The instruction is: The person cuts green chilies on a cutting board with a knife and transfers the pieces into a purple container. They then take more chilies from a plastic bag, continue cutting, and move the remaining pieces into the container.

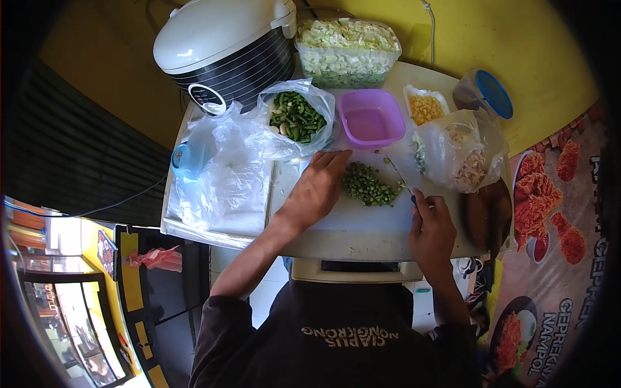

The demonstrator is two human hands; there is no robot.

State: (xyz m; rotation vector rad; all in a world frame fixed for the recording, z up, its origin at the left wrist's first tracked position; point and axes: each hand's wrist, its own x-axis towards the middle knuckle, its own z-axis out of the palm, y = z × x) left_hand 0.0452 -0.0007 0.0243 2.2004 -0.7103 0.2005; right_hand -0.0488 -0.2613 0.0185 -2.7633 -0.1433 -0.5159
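A pile of chopped green chillies (370, 184) lies on the white cutting board (323, 229). My right hand (432, 229) is closed around the dark handle of a knife (402, 179), whose blade points away from me along the right side of the pile. My left hand (317, 189) rests at the left of the chillies, back up, fingers stretched towards the purple tub (370, 118); nothing shows in it. Behind that hand stands a plastic bag of green chillies and pale cloves (296, 118). Inside the tub, only its purple bottom shows.
A rice cooker (223, 48) and a box of shredded cabbage (349, 55) stand at the back. To the right are a tray of yellow pieces (425, 108), a bag of pale pieces (467, 155) and a blue-lidded container (493, 94). Clear plastic bags (223, 171) lie left.
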